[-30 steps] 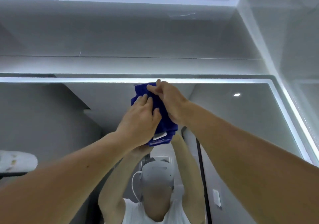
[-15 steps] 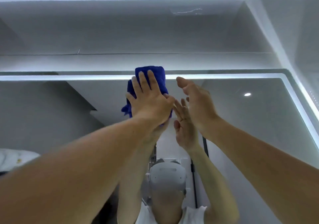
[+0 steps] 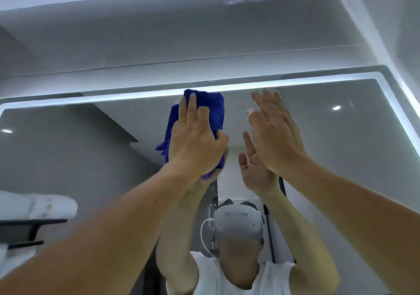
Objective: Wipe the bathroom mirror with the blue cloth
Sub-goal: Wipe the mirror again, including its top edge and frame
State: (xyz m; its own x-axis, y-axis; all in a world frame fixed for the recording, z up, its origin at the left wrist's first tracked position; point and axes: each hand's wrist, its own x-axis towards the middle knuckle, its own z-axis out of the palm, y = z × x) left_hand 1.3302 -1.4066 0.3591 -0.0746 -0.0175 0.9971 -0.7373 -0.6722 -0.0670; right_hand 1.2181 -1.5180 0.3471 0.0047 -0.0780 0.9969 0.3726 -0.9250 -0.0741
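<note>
A wide bathroom mirror with a lit white strip along its top and right edges fills the view. The bunched blue cloth lies against the glass just below the top strip. My left hand presses flat on the cloth, fingers spread and pointing up. My right hand is raised beside it to the right, fingers apart, holding nothing, close to the glass; whether it touches the mirror I cannot tell. Both arms and a person in a white top show as reflections.
A pale wall and ceiling corner rise above the mirror. At the left edge, white folded towels sit on a dark rack. The side wall runs close along the mirror's right edge.
My right hand has let go of the cloth and moved off to the right, opening. My left hand pushed the cloth up to the mirror's top edge.
</note>
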